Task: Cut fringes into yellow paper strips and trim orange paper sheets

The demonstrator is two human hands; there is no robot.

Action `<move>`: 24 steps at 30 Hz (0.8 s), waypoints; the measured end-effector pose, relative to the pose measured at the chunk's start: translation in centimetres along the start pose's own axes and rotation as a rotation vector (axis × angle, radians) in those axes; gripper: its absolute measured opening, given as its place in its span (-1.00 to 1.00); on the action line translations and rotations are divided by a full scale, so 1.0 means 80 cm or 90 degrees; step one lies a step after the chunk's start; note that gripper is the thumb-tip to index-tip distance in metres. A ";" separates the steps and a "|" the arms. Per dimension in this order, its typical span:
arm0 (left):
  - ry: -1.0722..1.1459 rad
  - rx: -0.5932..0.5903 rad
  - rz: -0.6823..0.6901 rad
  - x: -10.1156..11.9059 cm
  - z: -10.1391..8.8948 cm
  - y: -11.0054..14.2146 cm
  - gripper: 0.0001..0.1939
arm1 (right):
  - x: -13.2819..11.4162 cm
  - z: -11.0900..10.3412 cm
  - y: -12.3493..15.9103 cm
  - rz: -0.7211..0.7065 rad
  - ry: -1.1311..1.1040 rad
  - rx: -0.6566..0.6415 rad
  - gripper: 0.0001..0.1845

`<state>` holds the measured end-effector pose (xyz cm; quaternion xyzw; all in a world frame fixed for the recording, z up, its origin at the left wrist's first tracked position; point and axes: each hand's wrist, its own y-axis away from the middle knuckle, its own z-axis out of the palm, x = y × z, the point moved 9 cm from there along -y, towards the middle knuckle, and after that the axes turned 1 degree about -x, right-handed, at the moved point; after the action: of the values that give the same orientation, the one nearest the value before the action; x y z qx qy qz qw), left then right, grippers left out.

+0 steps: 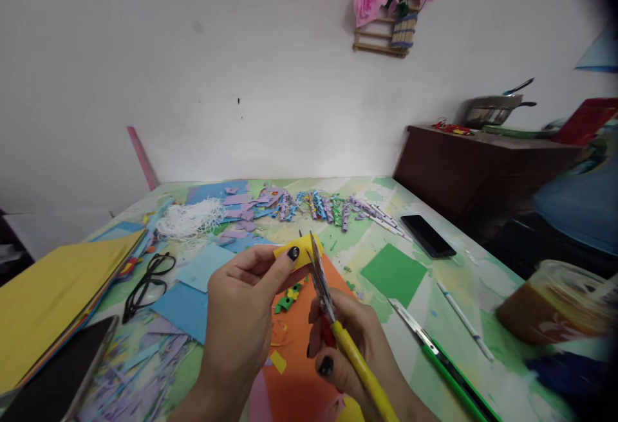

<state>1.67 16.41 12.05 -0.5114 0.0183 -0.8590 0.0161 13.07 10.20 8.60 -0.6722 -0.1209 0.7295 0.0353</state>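
Between thumb and fingers, my left hand (244,319) pinches a small piece of yellow paper (302,249). My right hand (360,332) grips scissors (322,287) with yellow and red handles. The scissor blades are parted, and the yellow paper's right end lies between them. Under both hands lies a sheet of orange paper (302,377). On it rest a curled green and yellow paper cutting (288,298) and a small yellow scrap (278,361).
Left are glasses (147,284), yellow sheets (62,293), a dark phone (62,377) and purple scraps (140,377). White shredded paper (190,219) and curled paper pieces (313,206) lie behind. Right are green paper (393,273), a cutter knife (444,361), another phone (428,237) and a drink cup (555,306).
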 end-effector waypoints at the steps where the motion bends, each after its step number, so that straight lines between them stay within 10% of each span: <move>1: -0.003 0.002 0.000 0.000 -0.001 0.001 -0.87 | 0.000 0.000 0.000 0.001 0.003 -0.001 -0.47; 24: -0.029 0.007 0.000 0.000 -0.003 0.004 -0.88 | 0.002 -0.004 0.002 0.035 0.006 0.021 -0.53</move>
<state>1.50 16.10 11.93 -0.5311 0.0129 -0.8470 0.0197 13.36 10.15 8.40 -0.6781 -0.0904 0.7289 0.0268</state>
